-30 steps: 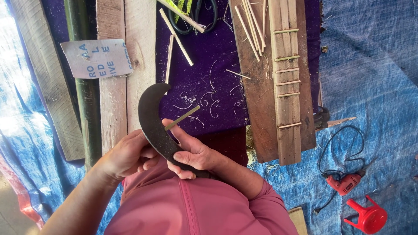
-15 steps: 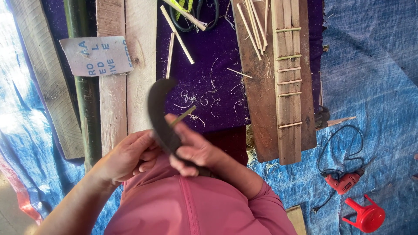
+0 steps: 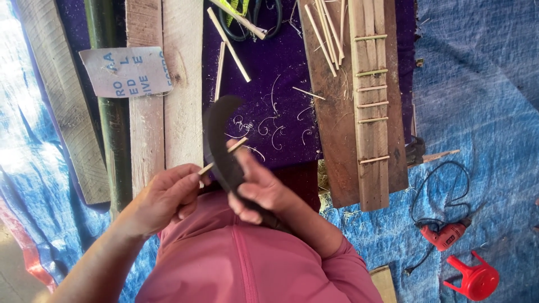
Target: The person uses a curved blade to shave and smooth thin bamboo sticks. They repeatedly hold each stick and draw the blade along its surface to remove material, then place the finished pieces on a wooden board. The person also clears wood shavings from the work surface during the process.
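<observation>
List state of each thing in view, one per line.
Left hand: pinches stick end.
Right hand: holds knife, thumb on stick.
Stick: across the blade.
Knife: curved blade, tip up.
Scissors: lying on purple cloth.
Drill: lying on tarp, untouched.
Red stool: lying on its side.

Blue tarp (image 3: pixel 483 84) over ground, purple cloth (image 3: pixel 281 84), weathered planks (image 3: pixel 163 123), daylight.

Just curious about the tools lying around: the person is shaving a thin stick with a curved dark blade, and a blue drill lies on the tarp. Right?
Nearly. In the head view the drill on the blue tarp is red, not blue. The curved dark blade and thin stick are as you say.
</observation>
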